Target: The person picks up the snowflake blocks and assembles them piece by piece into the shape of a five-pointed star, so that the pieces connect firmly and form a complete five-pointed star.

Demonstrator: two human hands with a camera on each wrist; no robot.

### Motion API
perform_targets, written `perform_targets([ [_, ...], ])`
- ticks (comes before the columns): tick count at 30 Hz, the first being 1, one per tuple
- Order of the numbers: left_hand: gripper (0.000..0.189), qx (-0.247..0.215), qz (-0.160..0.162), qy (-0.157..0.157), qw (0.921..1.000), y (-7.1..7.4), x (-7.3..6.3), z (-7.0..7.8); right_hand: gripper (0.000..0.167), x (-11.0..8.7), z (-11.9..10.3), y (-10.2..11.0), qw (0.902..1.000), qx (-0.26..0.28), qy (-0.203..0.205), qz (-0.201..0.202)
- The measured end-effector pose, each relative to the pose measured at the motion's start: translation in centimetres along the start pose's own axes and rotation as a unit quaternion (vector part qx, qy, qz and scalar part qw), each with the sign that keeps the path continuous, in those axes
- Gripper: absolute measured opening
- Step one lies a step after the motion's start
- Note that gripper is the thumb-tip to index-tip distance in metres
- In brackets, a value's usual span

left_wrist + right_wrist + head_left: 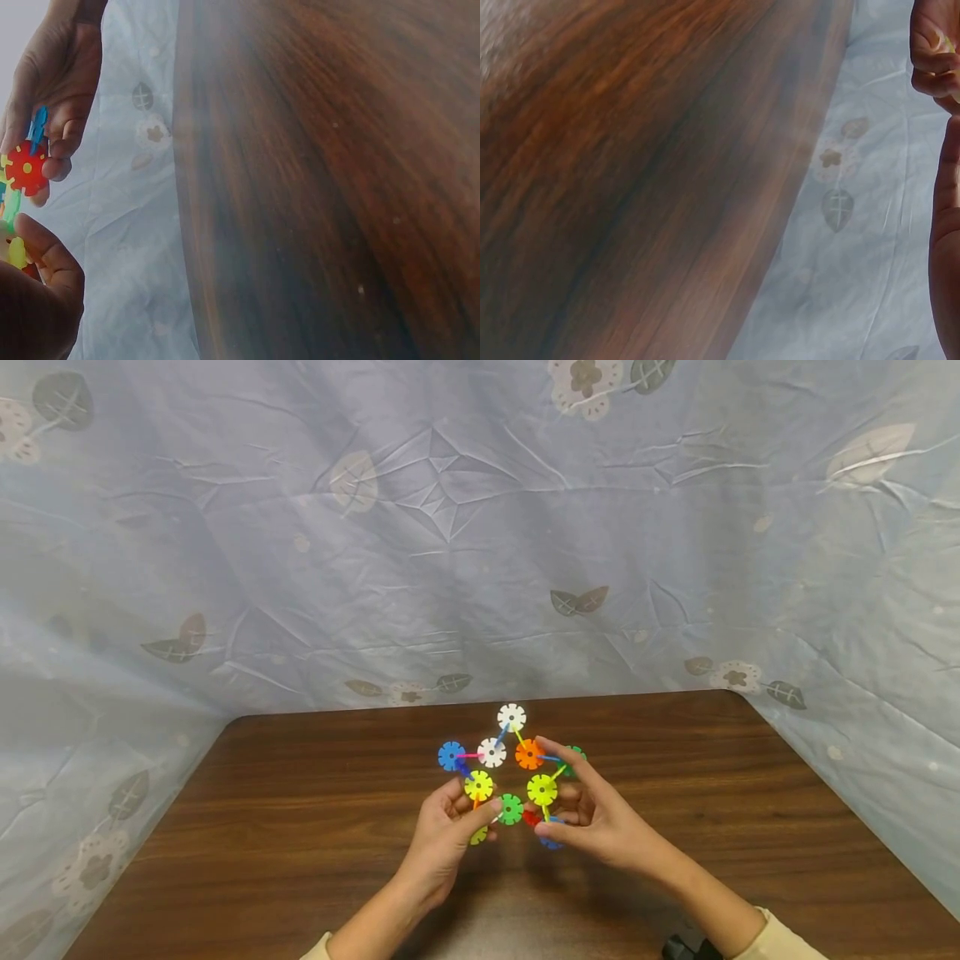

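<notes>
A star-shaped ring of notched plastic discs point(512, 811) is held up over the table, with coloured discs set edge-on linking the flat ones. My left hand point(442, 839) pinches its lower left point, thumb in front near a yellow disc point(478, 786). At the lower right point my right hand point(611, 822) grips a blue disc point(552, 837) with the thumb, index finger raised by the orange disc point(529, 754). A white disc point(512, 717) tops the star. In the left wrist view a red disc point(26, 169) sits at the right hand's fingers.
Below the hands spreads a dark wooden table point(300, 810). A pale curtain with leaf and flower prints point(450, 568) hangs behind it and along both sides. At the bottom edge, beside the right forearm, part of a black object point(686, 948) shows.
</notes>
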State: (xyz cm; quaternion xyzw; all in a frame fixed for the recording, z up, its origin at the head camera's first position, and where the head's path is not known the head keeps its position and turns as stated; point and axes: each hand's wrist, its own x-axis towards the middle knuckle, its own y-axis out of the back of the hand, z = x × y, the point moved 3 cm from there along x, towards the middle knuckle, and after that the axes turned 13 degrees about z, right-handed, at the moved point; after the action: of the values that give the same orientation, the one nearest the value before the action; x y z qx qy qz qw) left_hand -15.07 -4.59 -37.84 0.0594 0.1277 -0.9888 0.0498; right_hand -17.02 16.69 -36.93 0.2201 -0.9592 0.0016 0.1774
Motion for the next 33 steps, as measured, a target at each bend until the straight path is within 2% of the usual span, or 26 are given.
perform_targets([
  [14, 0.029, 0.001, 0.009, 0.011, 0.9999, -0.08, -0.12, 0.10, 0.093, 0.49, -0.33, -0.03, 0.9988, 0.037, -0.020, -0.025],
  [21, 0.026, -0.001, 0.007, 0.023, 0.9997, -0.36, -0.01, 0.35, 0.088, 0.64, -0.17, 0.16, 0.9956, 0.076, -0.045, -0.033],
  [27, 0.026, 0.000, 0.006, 0.038, 0.9993, -0.63, 0.11, 0.48, 0.084, 0.66, -0.06, 0.31, 0.9926, 0.105, -0.040, -0.046],
  [33, 0.030, 0.001, 0.008, 0.037, 0.9993, -0.54, 0.04, 0.68, 0.085, 0.68, 0.02, 0.15, 0.9917, 0.109, -0.047, -0.049],
])
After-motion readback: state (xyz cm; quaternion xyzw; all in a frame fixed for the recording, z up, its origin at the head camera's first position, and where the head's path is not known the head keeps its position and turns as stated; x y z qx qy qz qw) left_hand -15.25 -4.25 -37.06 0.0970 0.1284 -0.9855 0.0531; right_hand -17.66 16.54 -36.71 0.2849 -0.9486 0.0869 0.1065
